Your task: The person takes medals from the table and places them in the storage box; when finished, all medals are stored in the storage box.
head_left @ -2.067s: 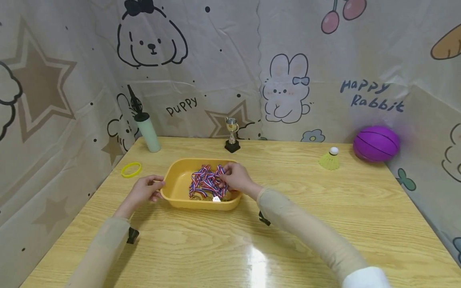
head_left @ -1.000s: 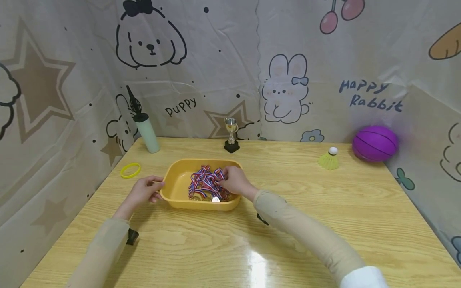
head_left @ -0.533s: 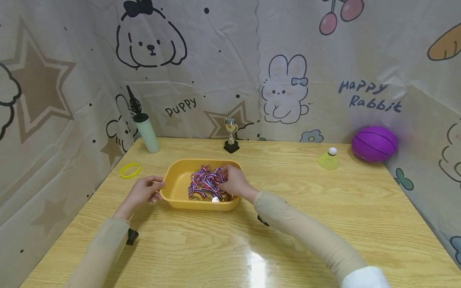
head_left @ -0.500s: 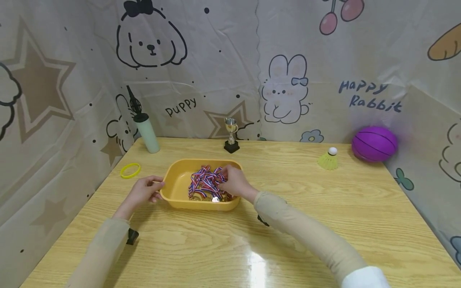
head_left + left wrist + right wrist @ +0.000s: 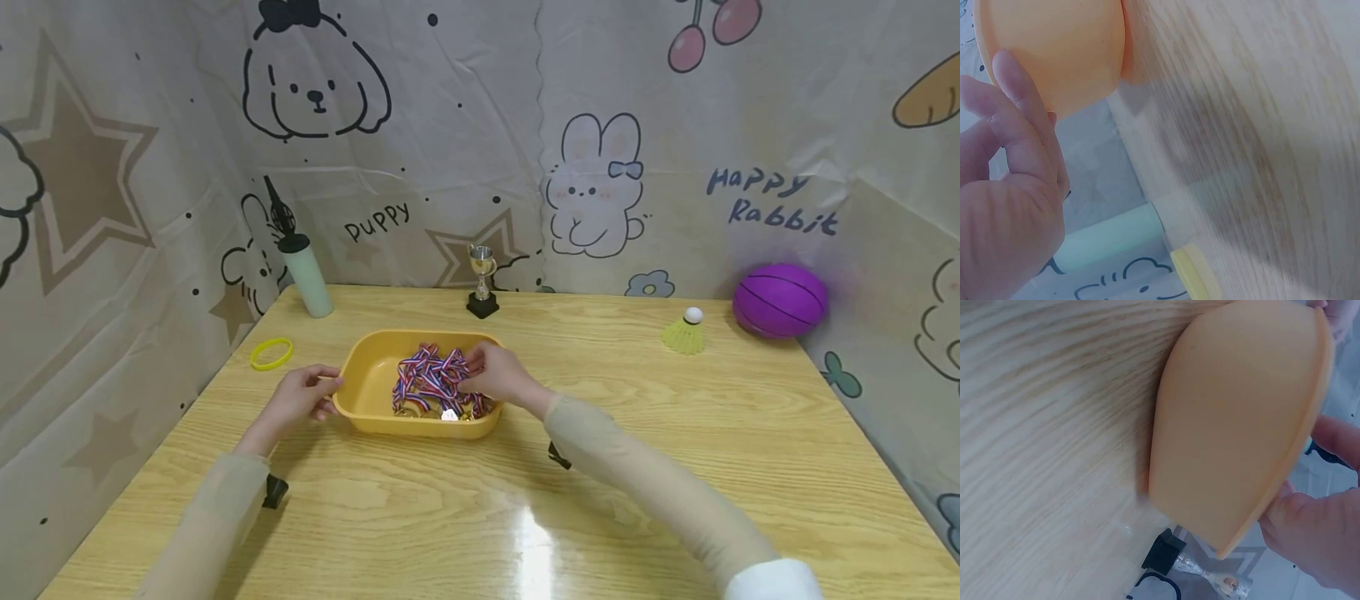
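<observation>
A yellow plastic tub (image 5: 367, 427) sits on the wooden table, with a heap of medals (image 5: 427, 379) on red, white and blue ribbons inside. My left hand (image 5: 298, 398) grips the tub's left end at the rim, thumb on top and a finger lower against the outer wall. My right hand (image 5: 498, 375) reaches over the right end, above the ribbons. Thumb and fingers of that hand stand apart around the rim level; in the right wrist view the tub wall (image 5: 1229, 425) hides their tips. Gold discs show along the tub's near side.
Along the back stand a pale green pump (image 5: 307, 279), a small trophy cup (image 5: 482, 283), a yellow shuttlecock (image 5: 684, 333) and a purple ball (image 5: 780, 301). A yellow ring (image 5: 272, 354) lies left of the tub. Printed cloth walls enclose the table (image 5: 420, 525).
The right hand has drawn slightly back to the right, and more ribbon shows under it at the tub's right end. The left hand and tub have stayed in place.
</observation>
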Motion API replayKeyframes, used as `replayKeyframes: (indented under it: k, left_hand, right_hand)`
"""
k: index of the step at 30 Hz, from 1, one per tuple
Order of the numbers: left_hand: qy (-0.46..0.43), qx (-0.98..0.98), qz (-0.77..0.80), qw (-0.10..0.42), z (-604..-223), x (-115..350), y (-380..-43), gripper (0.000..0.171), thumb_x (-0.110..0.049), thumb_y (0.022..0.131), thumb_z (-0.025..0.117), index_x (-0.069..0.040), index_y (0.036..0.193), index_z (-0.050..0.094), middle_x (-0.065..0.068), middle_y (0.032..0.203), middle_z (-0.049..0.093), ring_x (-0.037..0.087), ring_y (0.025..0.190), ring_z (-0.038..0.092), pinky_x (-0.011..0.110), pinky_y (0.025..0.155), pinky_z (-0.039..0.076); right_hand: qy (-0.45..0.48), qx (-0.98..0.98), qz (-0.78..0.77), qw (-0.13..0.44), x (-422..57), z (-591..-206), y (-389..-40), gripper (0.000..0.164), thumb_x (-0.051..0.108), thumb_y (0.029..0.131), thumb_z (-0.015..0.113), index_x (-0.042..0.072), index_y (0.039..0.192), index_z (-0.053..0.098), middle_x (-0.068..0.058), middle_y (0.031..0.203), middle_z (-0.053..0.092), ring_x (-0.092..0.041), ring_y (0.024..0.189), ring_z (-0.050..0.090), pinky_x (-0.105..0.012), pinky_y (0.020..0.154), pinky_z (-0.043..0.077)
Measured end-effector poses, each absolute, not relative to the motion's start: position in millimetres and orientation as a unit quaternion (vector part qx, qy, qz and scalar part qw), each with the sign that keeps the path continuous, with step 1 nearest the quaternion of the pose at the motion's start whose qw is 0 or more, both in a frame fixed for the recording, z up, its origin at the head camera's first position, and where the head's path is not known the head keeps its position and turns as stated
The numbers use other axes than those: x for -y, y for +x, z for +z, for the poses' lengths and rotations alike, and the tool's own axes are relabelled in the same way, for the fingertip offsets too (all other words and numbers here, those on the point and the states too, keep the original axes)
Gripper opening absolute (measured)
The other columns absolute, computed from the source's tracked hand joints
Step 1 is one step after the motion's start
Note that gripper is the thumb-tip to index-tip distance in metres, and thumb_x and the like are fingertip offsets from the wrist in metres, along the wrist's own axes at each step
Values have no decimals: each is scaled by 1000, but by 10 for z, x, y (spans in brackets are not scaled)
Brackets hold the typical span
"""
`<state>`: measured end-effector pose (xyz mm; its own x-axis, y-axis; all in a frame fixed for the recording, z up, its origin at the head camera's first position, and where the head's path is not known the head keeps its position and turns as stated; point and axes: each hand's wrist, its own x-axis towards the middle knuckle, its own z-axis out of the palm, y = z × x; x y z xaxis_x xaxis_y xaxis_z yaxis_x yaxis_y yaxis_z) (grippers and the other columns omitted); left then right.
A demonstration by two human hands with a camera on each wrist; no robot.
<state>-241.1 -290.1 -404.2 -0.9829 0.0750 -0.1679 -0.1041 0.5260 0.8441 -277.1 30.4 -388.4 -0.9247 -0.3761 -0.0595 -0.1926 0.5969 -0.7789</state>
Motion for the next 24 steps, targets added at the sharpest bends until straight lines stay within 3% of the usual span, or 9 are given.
replayKeyframes:
  k: [13, 19, 21, 24]
  left_hand:
    - [-3, -865, 493, 91, -4015, 2926, -2391, 47, -23, 101, 49, 12, 133, 44, 11, 88, 65, 10, 65, 64, 21, 55, 53]
    - [-17, -850, 514, 115, -4040, 3007, -2400, 54, -33, 104, 39, 11, 135, 41, 5, 92, 63, 4, 69, 63, 21, 61, 55]
    - [-16, -852, 511, 113, -4024, 3033, -2393, 58, -37, 104, 36, 11, 137, 39, 9, 96, 64, 7, 75, 66, 23, 66, 57]
    - [1, -868, 487, 101, -3983, 3054, -2375, 67, -44, 103, 35, 11, 140, 36, 26, 111, 62, 24, 97, 68, 34, 81, 58]
  right_hand:
    - [-155, -864, -467, 102, -847, -3748, -2706, 39, 15, 85, 71, -5, 116, 57, -19, 117, 61, -33, 110, 62, -37, 92, 53]
    - [-150, -875, -450, 96, -1347, -3781, -2648, 39, 17, 87, 70, -5, 117, 57, -22, 120, 59, -36, 113, 60, -40, 91, 54]
    - [-145, -881, -439, 100, -1554, -3784, -2621, 39, 19, 89, 68, -4, 118, 56, -24, 122, 58, -37, 114, 59, -42, 91, 53]
    - [-139, -888, -424, 110, -1902, -3747, -2581, 46, 24, 91, 66, -6, 123, 54, -27, 127, 55, -39, 117, 56, -47, 94, 51]
